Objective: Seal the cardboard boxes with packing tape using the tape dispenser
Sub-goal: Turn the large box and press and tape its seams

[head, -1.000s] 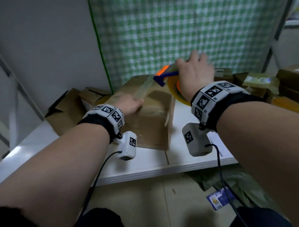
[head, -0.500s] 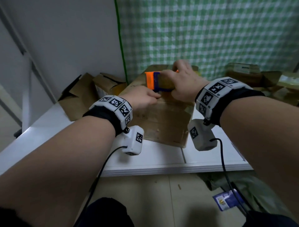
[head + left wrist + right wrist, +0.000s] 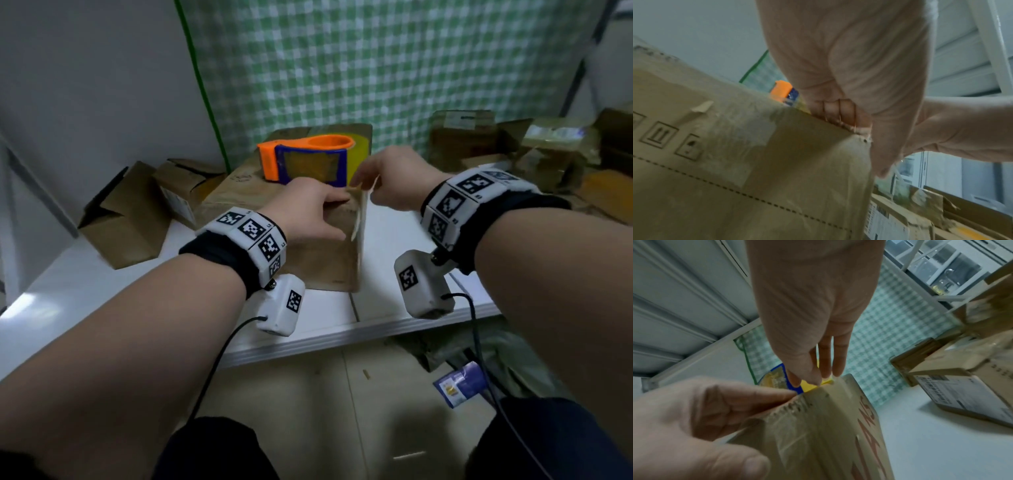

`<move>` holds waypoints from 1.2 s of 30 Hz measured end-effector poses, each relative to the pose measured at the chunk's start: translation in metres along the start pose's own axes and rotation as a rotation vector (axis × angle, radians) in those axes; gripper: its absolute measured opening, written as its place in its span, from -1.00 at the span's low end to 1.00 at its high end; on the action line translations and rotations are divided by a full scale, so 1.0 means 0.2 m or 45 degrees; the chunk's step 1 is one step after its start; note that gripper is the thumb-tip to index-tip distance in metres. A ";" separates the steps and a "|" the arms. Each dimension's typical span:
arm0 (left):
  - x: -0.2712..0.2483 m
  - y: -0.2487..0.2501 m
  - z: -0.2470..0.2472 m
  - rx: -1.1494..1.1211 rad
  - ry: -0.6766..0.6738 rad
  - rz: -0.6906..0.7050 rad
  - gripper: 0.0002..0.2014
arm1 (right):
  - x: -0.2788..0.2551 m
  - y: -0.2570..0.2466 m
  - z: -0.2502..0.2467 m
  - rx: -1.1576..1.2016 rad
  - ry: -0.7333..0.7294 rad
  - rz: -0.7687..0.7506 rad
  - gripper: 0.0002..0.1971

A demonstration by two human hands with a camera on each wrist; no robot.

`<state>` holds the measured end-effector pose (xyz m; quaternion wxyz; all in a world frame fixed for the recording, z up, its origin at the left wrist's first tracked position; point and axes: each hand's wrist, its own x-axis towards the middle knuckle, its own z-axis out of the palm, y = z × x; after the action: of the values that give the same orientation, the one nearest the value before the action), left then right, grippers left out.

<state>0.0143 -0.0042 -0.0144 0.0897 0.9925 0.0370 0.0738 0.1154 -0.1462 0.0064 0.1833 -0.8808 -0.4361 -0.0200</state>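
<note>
Resting atop one box (image 3: 318, 246), one dispenser (image 3: 305, 161); left hand (image 3: 308, 212) flat, right hand (image 3: 394, 181) relaxed.

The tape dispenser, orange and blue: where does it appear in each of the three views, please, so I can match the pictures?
Head view: tape dispenser stands on top of the cardboard box, upper centre, beyond both hands.
Left wrist view: only its orange end shows over the box's top edge, left of the fingers.
Right wrist view: a blue and yellow part shows behind the fingertips, centre.
Shared landmark: the green checked curtain behind the box.
</note>
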 end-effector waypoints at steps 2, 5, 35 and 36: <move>0.02 0.03 0.04 0.078 0.069 0.025 -0.35 | -0.03 0.02 0.03 0.031 -0.070 -0.004 -0.57; 0.03 0.04 0.06 0.147 0.160 0.016 -0.43 | -0.03 0.06 0.09 0.089 -0.048 -0.025 -0.55; 0.04 0.05 -0.06 0.087 -0.090 -0.022 -0.40 | -0.04 0.05 0.29 0.058 0.204 0.055 -0.41; 0.04 0.04 -0.06 0.076 -0.081 -0.023 -0.40 | -0.04 0.04 0.29 0.014 0.217 0.054 -0.41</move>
<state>0.0215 -0.0099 0.0001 0.0618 0.9963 0.0451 0.0403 0.1096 -0.1374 -0.0516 0.2250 -0.8839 -0.4003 -0.0886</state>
